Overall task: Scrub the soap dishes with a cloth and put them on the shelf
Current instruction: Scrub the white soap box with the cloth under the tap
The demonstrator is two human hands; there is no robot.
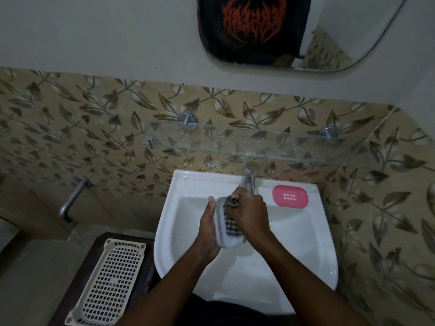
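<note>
Over the white sink (306,243), my left hand (208,234) grips a pale grey-white soap dish (229,242) from its left side. My right hand (250,211) is closed on a dark checked cloth (231,225) and presses it into the dish. A pink soap dish (290,194) with small drain holes lies on the sink's back rim, right of the tap. The glass shelf (235,143) hangs on the tiled wall above the sink with nothing on it.
A chrome tap (249,177) stands at the sink's back, just behind my right hand. A beige perforated plastic tray (110,281) lies on a dark stool left of the sink. A metal pipe (71,200) sticks out of the wall at left. A mirror (294,31) hangs above.
</note>
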